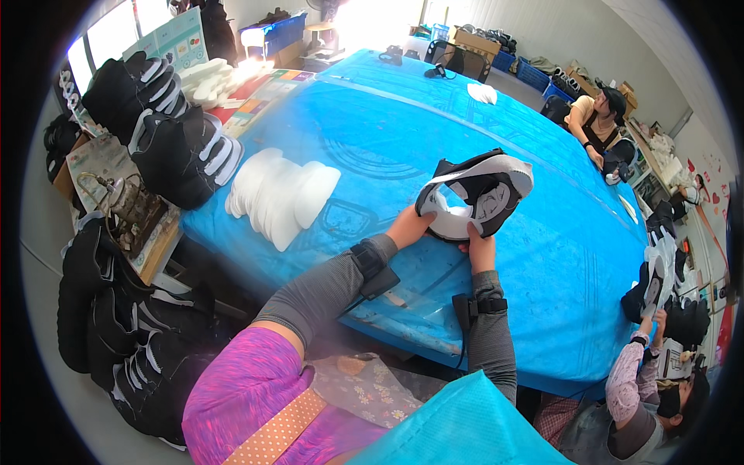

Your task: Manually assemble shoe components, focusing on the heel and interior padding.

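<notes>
A large tabletop (434, 116) covered with a bright blue sheet was seen. A fanned stack of white insoles (280, 195) was laid on it, to the left of the left hand (409, 226) and near it. Well beyond the right hand (482, 251), a few more white insoles (483, 93) were placed, and small dark items (439, 72) were left at the far edge.

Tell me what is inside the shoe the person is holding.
The black and white shoe, held by the left hand and right hand, shows a pale lining or insole in its opening. The toe end inside is hidden.
</notes>
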Available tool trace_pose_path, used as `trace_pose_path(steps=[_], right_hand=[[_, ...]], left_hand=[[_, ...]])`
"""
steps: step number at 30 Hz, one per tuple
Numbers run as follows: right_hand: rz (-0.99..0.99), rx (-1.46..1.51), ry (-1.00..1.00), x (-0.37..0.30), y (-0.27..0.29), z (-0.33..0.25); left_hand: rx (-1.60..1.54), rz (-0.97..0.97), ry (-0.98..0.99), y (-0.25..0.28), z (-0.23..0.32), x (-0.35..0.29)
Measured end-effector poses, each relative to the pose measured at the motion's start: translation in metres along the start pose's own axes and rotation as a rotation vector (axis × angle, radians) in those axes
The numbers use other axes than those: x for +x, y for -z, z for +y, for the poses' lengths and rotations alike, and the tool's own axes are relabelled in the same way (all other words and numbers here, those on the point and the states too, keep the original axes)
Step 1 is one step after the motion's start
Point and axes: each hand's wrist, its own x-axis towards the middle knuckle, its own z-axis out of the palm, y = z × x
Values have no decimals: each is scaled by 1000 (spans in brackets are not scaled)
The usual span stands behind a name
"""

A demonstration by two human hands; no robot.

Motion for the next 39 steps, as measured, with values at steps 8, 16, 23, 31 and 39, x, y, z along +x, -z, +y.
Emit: trace_pose_path(steps=[8, 16, 23, 31, 39], right_hand=[[19, 5, 5, -2, 0, -1], [8, 15, -3, -1, -2, -1], [13, 26, -5, -1, 0, 1], [16, 15, 3, -2, -1, -3], [14, 5, -6, -4, 1, -5]], left_hand=[[6, 5, 27, -3, 14, -6], [24, -23, 38, 2, 9, -4], [77, -29, 47, 1, 12, -4], [71, -20, 57, 0, 15, -6], [79, -38, 59, 0, 14, -4]])
